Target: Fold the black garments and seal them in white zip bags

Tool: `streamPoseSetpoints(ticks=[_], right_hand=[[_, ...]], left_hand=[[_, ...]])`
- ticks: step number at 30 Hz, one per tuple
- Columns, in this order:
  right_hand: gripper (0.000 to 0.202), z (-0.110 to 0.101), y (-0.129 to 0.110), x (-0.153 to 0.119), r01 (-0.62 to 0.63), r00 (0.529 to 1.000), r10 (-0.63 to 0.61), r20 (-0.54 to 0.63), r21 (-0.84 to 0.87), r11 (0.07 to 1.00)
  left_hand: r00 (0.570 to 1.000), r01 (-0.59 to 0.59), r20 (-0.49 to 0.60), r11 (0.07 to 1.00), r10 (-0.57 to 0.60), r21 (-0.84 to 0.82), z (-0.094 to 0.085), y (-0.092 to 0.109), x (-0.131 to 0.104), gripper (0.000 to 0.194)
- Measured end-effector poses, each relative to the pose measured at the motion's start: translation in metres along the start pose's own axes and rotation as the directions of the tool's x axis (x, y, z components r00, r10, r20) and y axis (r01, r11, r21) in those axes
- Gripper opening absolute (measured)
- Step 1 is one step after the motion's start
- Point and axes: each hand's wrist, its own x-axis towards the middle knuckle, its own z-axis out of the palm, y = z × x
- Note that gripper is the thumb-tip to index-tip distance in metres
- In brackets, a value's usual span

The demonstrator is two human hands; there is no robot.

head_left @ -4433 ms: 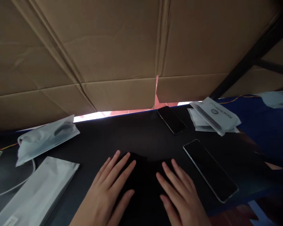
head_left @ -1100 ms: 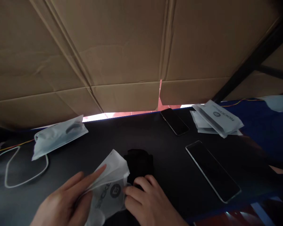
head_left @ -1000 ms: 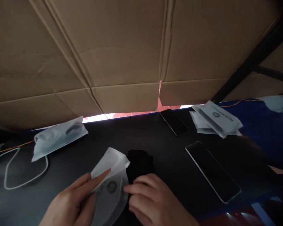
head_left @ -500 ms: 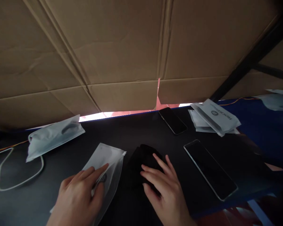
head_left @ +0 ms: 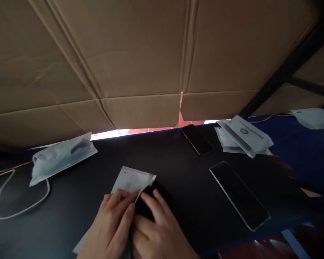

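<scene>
A translucent white zip bag (head_left: 132,180) lies on the black mat at the front centre, its white slider at the upper right corner. My left hand (head_left: 110,223) is closed on the bag's opening edge, thumb and forefinger pinching it. Right beside it, my right hand (head_left: 156,226) has its fingers on a folded black item (head_left: 145,205), pressing it at the bag's mouth. The black item is partly inside or under the bag's edge; how far in is hidden by the hands.
Two phones, one (head_left: 197,139) at the back and a larger one (head_left: 240,196) at right, lie on the mat (head_left: 102,158). White bags (head_left: 245,135) are stacked at back right. Another bag (head_left: 62,156) and a white cable (head_left: 24,214) lie left. Cardboard (head_left: 140,54) stands behind.
My right hand has moved left with the black item, up against the bag. My left hand and the bag have shifted slightly right, and the two hands now touch.
</scene>
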Motion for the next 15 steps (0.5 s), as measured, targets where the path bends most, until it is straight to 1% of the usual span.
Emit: streamPoseSetpoints(ticks=[2,3,5,6,7,9,11,13,15], right_hand=[[0.016,0.001,0.004,-0.001,0.13,0.988,-0.137,0.067,0.094,0.987],[0.017,0.002,0.006,-0.003,0.17,0.975,-0.188,0.122,0.141,0.975],[0.018,0.003,0.01,-0.006,0.195,0.94,-0.244,0.24,0.21,0.958],[0.019,0.004,0.011,-0.007,0.198,0.925,-0.259,0.277,0.232,0.952],[0.022,0.005,0.01,-0.008,0.192,0.922,-0.259,0.289,0.24,0.952],[0.027,0.011,0.007,-0.01,0.138,0.943,-0.195,0.27,0.217,0.966],[0.027,0.017,0.0,-0.008,0.041,0.967,-0.088,0.239,0.193,0.98],[0.031,0.021,-0.006,-0.002,-0.054,0.973,0.014,0.231,0.166,0.985],[0.043,0.019,-0.009,0.007,-0.081,0.97,0.043,0.238,0.15,0.985]], left_hand=[[0.998,-0.054,0.04,0.998,0.055,-0.021,0.009,-0.004,-0.009,0.051],[0.997,-0.057,0.058,0.998,0.058,-0.019,0.012,-0.006,-0.013,0.057],[0.995,-0.041,0.09,0.999,0.041,0.001,0.017,-0.009,-0.019,0.064],[0.994,-0.041,0.106,0.999,0.04,0.009,0.017,-0.009,-0.021,0.064],[0.991,-0.056,0.122,0.998,0.054,0.013,0.018,-0.009,-0.023,0.063],[0.983,-0.105,0.149,0.994,0.104,0.002,0.019,-0.009,-0.024,0.062],[0.976,-0.138,0.164,0.99,0.141,-0.025,0.022,-0.009,-0.025,0.063],[0.974,-0.15,0.162,0.987,0.156,-0.05,0.026,-0.009,-0.025,0.066],[0.976,-0.161,0.139,0.985,0.168,-0.063,0.029,-0.01,-0.025,0.071]])
